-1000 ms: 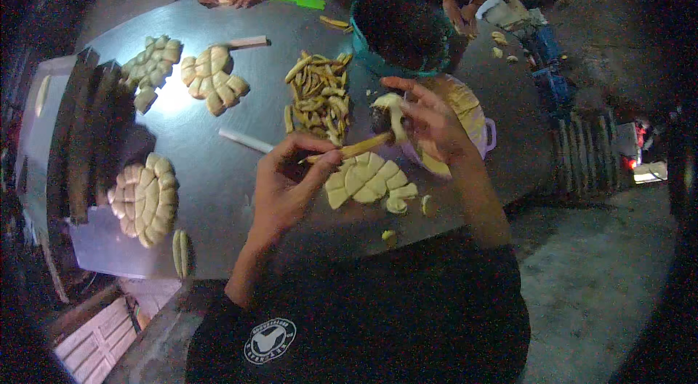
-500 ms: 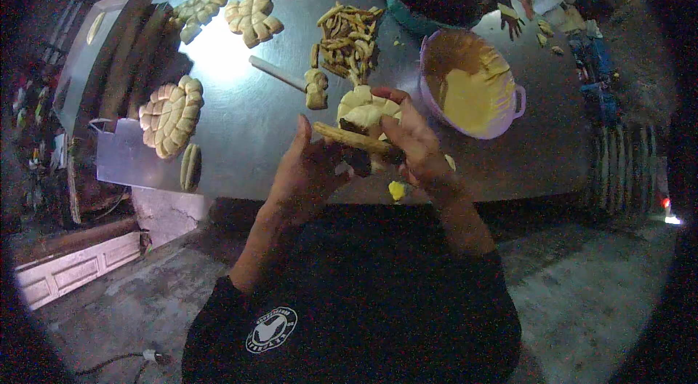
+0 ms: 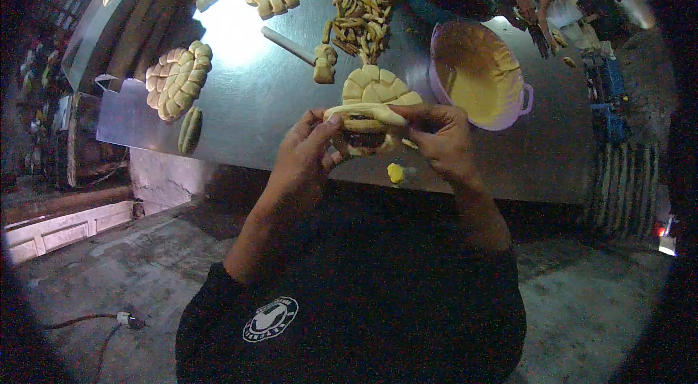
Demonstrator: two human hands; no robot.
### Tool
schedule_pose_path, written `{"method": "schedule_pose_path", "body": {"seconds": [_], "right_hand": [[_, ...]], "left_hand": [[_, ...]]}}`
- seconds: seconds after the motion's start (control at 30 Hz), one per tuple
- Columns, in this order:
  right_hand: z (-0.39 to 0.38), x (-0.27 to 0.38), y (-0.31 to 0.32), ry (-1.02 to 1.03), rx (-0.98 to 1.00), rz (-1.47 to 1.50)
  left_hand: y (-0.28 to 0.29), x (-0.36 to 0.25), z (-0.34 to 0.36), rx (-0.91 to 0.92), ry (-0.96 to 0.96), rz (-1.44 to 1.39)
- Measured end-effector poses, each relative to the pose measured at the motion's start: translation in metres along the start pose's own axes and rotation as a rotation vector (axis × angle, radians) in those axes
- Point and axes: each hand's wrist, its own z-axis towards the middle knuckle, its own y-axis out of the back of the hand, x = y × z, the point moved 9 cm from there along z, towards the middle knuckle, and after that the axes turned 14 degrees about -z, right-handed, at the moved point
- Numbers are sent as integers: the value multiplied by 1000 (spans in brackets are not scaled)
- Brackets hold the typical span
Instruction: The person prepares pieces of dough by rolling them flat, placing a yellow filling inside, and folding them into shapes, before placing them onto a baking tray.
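Between both hands, just above the table's near edge, is a flap of pale dough (image 3: 367, 112) folded partly over a yellowish-brown strip, likely banana (image 3: 363, 124). Dark filling (image 3: 363, 140) shows below the strip. My left hand (image 3: 299, 155) pinches the left end of the dough, thumb on top. At the other end, my right hand (image 3: 443, 138) pinches the dough between thumb and fingers. Right behind them sits a round of dough cut into segments (image 3: 374, 84). A heap of similar brownish strips (image 3: 363, 20) lies beyond it.
A purple basin with yellow contents (image 3: 476, 86) stands right, a teal basin (image 3: 429, 2) behind it. Several cut dough rounds (image 3: 178, 82) lie left. A rolling pin (image 3: 289, 46) touches a dough lump (image 3: 324, 65). A yellow bit (image 3: 395, 173) lies near the edge. Another person's arms (image 3: 527, 2) reach in.
The strip, held in my right hand over the dark filling before, now lies against it with dough folded partly over. My left fingers have closed on the dough. The view has shifted slightly.
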Motion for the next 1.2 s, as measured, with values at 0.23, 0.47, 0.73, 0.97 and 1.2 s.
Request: {"method": "schedule_pose_path", "body": {"seconds": [0.23, 0.47, 0.73, 0.97, 1.2], "right_hand": [[-12, 51, 4, 487, -164, -293], [-6, 80, -10, 561, -313, -275], [55, 85, -80, 351, -58, -130], [112, 90, -164, 23, 281, 134], [168, 58, -217, -158, 316, -247]], "left_hand": [[23, -3, 9, 26, 33, -96], [17, -53, -4, 334, -205, 172], [70, -106, 14, 223, -154, 199], [117, -166, 39, 355, -557, 1030], [187, -176, 86, 361, -212, 828]]}}
